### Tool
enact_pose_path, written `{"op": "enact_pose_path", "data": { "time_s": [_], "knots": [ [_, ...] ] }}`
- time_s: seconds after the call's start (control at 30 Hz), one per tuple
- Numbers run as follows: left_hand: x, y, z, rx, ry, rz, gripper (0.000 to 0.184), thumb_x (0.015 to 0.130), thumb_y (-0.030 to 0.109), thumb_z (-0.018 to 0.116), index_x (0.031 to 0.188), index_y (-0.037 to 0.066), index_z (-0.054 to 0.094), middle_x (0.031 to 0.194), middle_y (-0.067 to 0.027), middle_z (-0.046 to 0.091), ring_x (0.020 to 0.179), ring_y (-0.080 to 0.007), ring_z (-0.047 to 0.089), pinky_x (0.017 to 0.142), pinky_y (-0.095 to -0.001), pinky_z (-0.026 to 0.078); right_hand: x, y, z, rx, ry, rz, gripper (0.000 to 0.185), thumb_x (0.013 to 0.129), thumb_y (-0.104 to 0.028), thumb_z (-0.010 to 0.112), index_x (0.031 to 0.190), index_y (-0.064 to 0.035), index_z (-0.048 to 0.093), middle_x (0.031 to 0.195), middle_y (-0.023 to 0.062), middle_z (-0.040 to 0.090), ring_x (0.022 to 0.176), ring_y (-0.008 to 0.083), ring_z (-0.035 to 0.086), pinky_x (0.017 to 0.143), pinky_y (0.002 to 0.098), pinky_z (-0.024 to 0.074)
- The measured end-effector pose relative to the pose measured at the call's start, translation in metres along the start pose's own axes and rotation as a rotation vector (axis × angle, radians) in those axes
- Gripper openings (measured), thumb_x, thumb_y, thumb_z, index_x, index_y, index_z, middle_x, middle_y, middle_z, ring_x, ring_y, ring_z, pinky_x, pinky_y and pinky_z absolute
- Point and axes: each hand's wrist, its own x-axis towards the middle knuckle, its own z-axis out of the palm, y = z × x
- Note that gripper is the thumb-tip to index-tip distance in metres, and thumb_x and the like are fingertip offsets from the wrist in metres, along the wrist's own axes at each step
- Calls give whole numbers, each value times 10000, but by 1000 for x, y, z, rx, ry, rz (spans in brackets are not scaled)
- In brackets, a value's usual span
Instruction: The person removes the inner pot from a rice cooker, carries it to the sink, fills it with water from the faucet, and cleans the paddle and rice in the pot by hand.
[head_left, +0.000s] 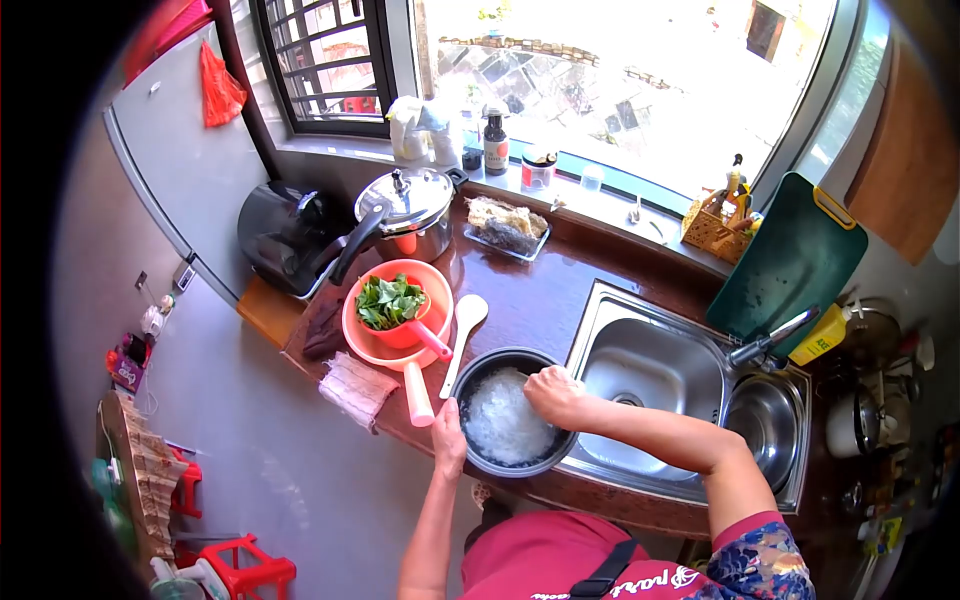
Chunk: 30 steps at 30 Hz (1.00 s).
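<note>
A dark round cooking pot (470, 461) stands at the counter's front edge, left of the sink, with cloudy white water (508, 415) inside. My left hand (449, 438) grips its left rim, fingers partly hidden. Over the pot's right side, my right hand (556, 398) is curled closed; whatever it may hold is hidden. A white rice paddle (468, 315) lies just beyond the pot. To the left, green leaves (390, 302) sit in a red strainer (432, 340) nested in a pink long-handled basin (360, 338).
A steel sink (650, 365) with a faucet (775, 338) adjoins the pot on the right. Behind stand a pressure cooker (405, 210) and a clear tray of food (507, 230). A green cutting board (790, 260) leans at back right; a folded cloth (357, 390) overhangs the front edge.
</note>
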Motion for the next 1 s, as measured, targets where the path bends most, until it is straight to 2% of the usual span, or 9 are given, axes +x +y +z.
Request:
{"op": "enact_pose_path", "data": {
  "time_s": [0.13, 0.17, 0.33, 0.4, 0.57, 0.67, 0.83, 0.93, 1.0],
  "knots": [
    [0, -2, 0, 2, 10, -28, 420, 944, 316, 348, 868, -60, 521, 695, -34, 466, 676, -125, 426, 629, -282, 374, -18, 19, -18, 273, -107, 11, 161, 707, -83, 528, 769, -49, 672, 798, 133, 656, 755, 252, 649, 651, 352, 521],
    [-1, -1, 1, -5, 14, -47, 426, 943, 322, 351, 878, -62, 524, 699, -37, 478, 678, -127, 430, 633, -288, 378, -17, 22, -12, 295, -117, -11, 177, 722, -98, 489, 764, -26, 646, 762, 160, 641, 736, 288, 643, 631, 376, 517],
    [-2, -1, 3, -57, 31, -49, 417, 945, 312, 347, 879, -56, 529, 732, -35, 478, 711, -126, 424, 653, -279, 373, -14, -10, 20, 496, -175, -44, 207, 705, -150, 505, 802, -20, 633, 826, 167, 641, 761, 306, 638, 668, 392, 515],
    [-1, 4, 3, -49, 27, -52, 407, 947, 304, 342, 868, -52, 524, 729, -33, 472, 707, -125, 419, 653, -277, 372, -17, -34, 25, 525, -47, -29, 196, 701, -140, 505, 798, -27, 633, 794, 175, 638, 737, 316, 637, 638, 403, 515],
    [-1, -2, -1, -63, 8, -51, 364, 948, 268, 338, 829, -27, 513, 732, -13, 459, 697, -109, 407, 641, -269, 372, -13, -43, 25, 605, 16, 71, 170, 703, -127, 513, 760, -20, 631, 730, 173, 632, 695, 319, 636, 582, 420, 509],
    [0, -5, 1, -118, -11, -51, 381, 951, 260, 326, 898, -55, 534, 836, -44, 538, 783, -121, 472, 719, -257, 403, -14, -40, 15, 514, 90, 86, 141, 736, -103, 497, 746, -36, 621, 676, 167, 627, 645, 295, 642, 522, 403, 497],
    [-3, 7, 1, -118, -41, -37, 384, 954, 262, 320, 939, -56, 536, 869, -62, 556, 797, -136, 493, 730, -269, 409, -33, -32, -9, 231, 148, 43, 163, 789, -138, 478, 861, -50, 594, 797, 158, 590, 727, 266, 607, 532, 345, 474],
    [-1, 0, 1, -170, -40, -63, 407, 960, 267, 305, 970, -67, 536, 891, -69, 556, 813, -136, 500, 745, -263, 409, -46, -37, -17, 137, -57, 71, 173, 777, -149, 522, 889, -58, 618, 845, 133, 578, 777, 240, 591, 549, 349, 485],
    [-2, 6, 1, -191, -72, -79, 419, 963, 267, 291, 982, -74, 534, 905, -75, 560, 830, -137, 503, 759, -257, 408, -45, -38, -20, 123, -289, -74, 96, 695, -119, 609, 741, -79, 683, 776, 81, 652, 708, 226, 633, 439, 375, 492]
  ]
}}
